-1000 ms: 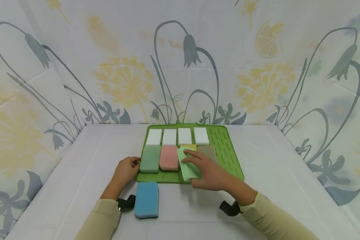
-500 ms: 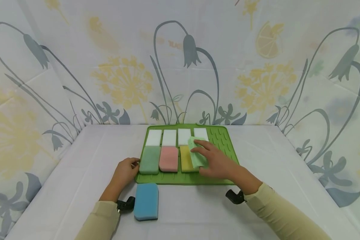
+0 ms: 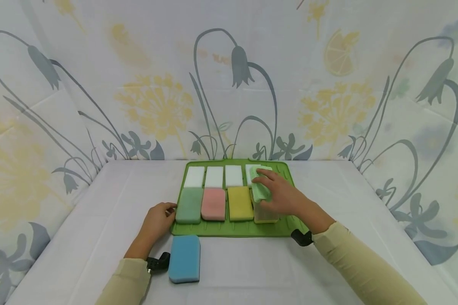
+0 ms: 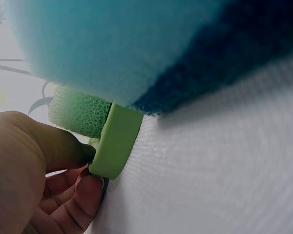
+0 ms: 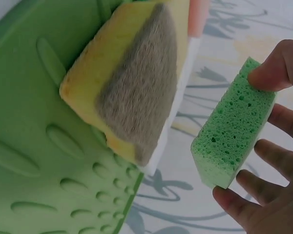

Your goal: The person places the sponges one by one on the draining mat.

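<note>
My right hand grips a light green porous sponge by its edges, thumb on one side and fingers on the other. It hangs above the green ridged mat, over a sponge with a grey-brown top and yellow body. My left hand pinches the mat's left front corner between thumb and fingers. Beside it on the mat lies a dull green sponge, followed by a pink sponge and a yellow sponge.
A blue sponge with a dark underside lies on the white cloth in front of the mat, close to my left wrist. White sponge blocks form the mat's back row. A patterned curtain stands behind.
My right hand has carried the light green sponge rightward and back, from over the yellow sponge to above the grey-brown one and the rightmost white block. The left hand stays at the mat's corner.
</note>
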Available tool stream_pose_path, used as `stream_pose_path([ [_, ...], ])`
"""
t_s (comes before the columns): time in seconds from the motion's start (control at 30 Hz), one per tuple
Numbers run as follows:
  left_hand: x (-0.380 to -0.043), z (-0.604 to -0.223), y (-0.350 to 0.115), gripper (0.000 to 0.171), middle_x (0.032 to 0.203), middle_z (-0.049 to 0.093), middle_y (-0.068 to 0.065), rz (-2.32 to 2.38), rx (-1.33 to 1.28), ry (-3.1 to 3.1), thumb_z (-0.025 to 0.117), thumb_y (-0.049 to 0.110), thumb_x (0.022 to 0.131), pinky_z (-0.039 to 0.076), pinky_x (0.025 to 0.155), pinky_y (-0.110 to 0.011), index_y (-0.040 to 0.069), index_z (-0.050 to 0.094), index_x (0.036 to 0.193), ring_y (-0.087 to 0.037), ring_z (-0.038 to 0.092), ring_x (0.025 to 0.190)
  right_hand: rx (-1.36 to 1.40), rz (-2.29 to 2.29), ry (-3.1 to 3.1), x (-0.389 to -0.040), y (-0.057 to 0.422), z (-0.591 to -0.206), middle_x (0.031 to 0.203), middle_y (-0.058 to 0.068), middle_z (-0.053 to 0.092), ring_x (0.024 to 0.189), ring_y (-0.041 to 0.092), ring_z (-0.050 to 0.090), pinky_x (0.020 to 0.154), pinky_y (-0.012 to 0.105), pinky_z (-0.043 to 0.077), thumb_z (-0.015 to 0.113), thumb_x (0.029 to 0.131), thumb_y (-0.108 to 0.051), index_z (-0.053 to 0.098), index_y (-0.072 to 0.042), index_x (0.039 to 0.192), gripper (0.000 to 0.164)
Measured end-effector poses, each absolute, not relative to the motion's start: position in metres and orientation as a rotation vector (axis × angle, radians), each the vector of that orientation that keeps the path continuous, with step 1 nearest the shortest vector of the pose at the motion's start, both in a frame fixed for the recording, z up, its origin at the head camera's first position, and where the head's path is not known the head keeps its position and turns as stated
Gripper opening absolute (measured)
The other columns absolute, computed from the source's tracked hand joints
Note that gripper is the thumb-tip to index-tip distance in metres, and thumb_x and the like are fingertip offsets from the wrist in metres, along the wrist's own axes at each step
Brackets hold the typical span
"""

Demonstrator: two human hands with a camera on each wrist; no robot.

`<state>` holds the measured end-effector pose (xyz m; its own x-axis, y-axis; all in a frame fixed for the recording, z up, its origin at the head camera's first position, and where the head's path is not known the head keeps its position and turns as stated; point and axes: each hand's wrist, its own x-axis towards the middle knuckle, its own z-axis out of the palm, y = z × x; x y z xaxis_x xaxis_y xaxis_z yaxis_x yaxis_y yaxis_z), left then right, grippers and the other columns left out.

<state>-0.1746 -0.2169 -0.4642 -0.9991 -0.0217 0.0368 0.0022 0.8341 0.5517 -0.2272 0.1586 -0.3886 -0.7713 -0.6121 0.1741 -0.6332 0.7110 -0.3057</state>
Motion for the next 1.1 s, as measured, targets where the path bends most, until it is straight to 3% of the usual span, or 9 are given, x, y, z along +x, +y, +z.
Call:
stream_pose_path([
  [0.37, -0.174, -0.464, -0.217, 0.033, 0.103, 0.068, -0.017, -0.888, 0.014, -2.961, 0.056, 0.011, 0.092, 0.054, 0.076, -0.043, -0.004, 0.064, 0.121, -0.03, 0.066, 0.094, 0.949, 0.553, -2.889, -0.249, 0.17, -0.388, 0.157, 0.014, 0.029, 0.14, 0.041, 0.033, 0.098, 0.056, 0.044, 0.068, 0.083, -0.021, 0.053, -0.012, 0.135, 0.055],
  [0.7, -0.174, -0.465, -0.218, 0.034, 0.103, 0.068, -0.017, -0.889, 0.007, -2.953, 0.056, 0.011, 0.093, 0.054, 0.077, -0.044, -0.004, 0.064, 0.121, -0.031, 0.066, 0.093, 0.913, 0.547, -2.899, -0.268, 0.179, -0.392, 0.156, 0.016, 0.031, 0.14, 0.043, 0.032, 0.105, 0.059, 0.037, 0.069, 0.081, -0.021, 0.054, -0.009, 0.134, 0.056],
  [1.1, -0.175, -0.464, -0.217, 0.034, 0.102, 0.068, -0.016, -0.891, 0.021, -2.961, 0.056, 0.011, 0.092, 0.054, 0.076, -0.043, -0.004, 0.064, 0.121, -0.03, 0.066, 0.093, 0.838, 0.541, -2.942, -0.289, 0.19, -0.406, 0.156, 0.016, 0.029, 0.14, 0.045, 0.03, 0.104, 0.062, 0.037, 0.068, 0.082, -0.021, 0.053, -0.01, 0.134, 0.055],
])
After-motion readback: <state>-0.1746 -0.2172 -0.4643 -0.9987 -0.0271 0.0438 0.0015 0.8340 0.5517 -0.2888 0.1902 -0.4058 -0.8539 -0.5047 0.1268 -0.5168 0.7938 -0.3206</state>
